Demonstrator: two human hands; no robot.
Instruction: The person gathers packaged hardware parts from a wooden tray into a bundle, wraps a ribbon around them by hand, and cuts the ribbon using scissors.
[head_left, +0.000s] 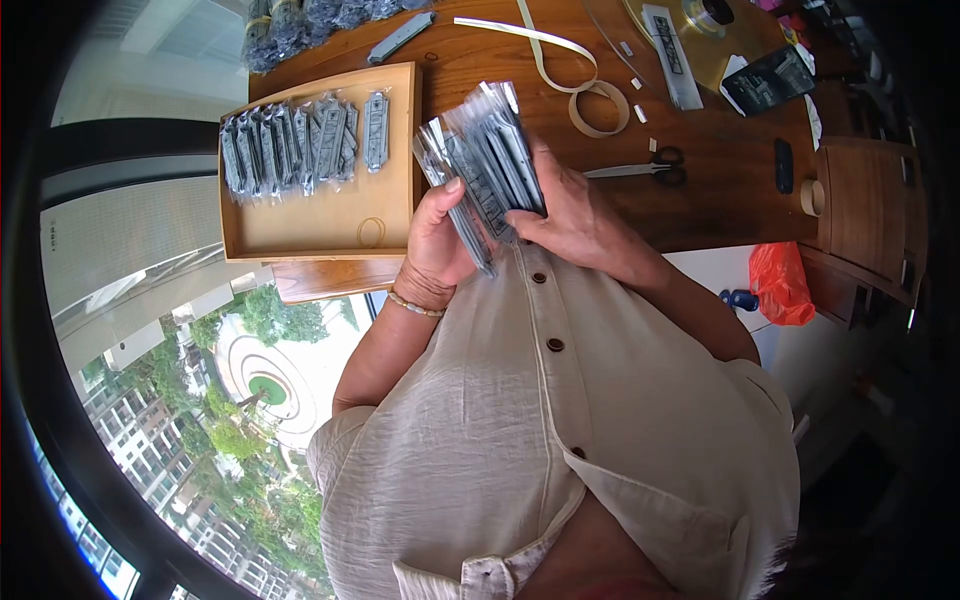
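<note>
Both of my hands hold a fanned stack of grey strips in clear plastic sleeves (487, 160), upright in front of my chest. My left hand (437, 230) grips the stack's left side, its thumb across the outer packets. On the other side my right hand (575, 210) is wrapped round the stack, with its thumb at the lower front. Left of the hands, a shallow wooden tray (285, 228) holds a row of similar packets (268, 150), one separate packet (376, 132) and a rubber band (371, 232).
On the wooden table (500, 52) lie scissors (665, 167), a tape roll (600, 108), a curled white strip (545, 42), a black box (770, 80) and a dark device (783, 165). Bundled packets (290, 28) sit at the far left. A red bag (781, 284) is below the right edge.
</note>
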